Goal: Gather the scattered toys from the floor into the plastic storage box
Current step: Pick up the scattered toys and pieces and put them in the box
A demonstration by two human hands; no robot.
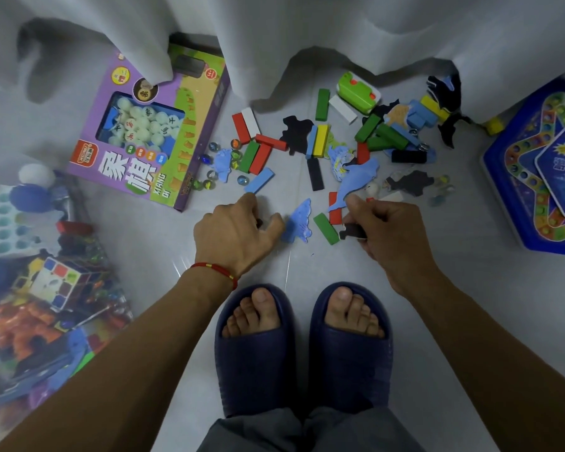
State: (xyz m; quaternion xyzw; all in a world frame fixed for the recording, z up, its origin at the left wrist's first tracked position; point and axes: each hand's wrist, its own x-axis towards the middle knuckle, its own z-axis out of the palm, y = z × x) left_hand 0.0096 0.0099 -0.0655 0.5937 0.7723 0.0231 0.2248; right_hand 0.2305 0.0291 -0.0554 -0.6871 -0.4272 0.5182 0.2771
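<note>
Fingers [377, 212] of your right hand [388, 233] pinch a dark cutout [353, 230] and blue whale [356, 182]; left hand [235, 231] curled, contents unclear. Beyond — blocks [260, 154], marbles [242, 180] scattered. Box [30, 288] sits left — part filled.

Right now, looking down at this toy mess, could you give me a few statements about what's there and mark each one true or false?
1. The purple game box lies flat on the floor. True.
2. The left hand wears a red string bracelet. True.
3. The right hand is empty. False: it grips a dark puzzle piece.
4. The plastic storage box holds nothing. False: a cube puzzle and other toys are inside.
5. The person is barefoot. False: they wear dark blue slippers.
</note>
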